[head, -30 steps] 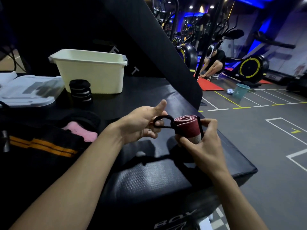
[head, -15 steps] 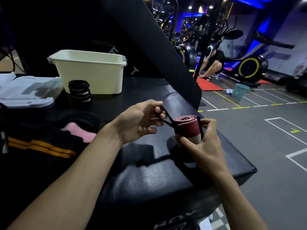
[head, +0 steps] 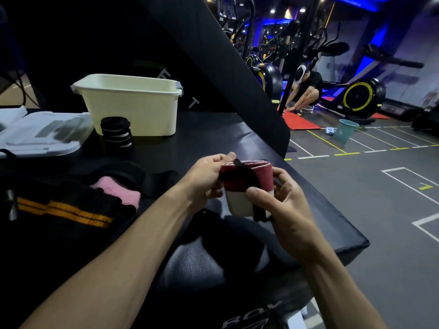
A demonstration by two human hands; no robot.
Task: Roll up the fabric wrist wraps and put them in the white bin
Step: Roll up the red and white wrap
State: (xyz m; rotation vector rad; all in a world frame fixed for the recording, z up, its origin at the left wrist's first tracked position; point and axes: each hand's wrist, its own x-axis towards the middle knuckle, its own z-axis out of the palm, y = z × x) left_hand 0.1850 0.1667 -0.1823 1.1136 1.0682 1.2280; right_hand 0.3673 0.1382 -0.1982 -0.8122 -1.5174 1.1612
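Both hands hold the rolled red-and-white wrist wrap (head: 240,186) above the black surface (head: 213,138). Left hand (head: 206,176) fingers pinch its black strap (head: 240,173) at the top; right hand (head: 282,205) fingers curl round the roll. White bin (head: 133,108) stands well apart, rear left, a black roll (head: 116,135) touching its front.

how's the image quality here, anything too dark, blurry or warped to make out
Head view: dim gym light with blue glow at the back; the left side of the black mat and the dark fabric pile sink into shadow. The hands and the red wrap are lit and fairly sharp, and the white bin reads clearly. Wide-angle lens bends the floor lines at the right edge.
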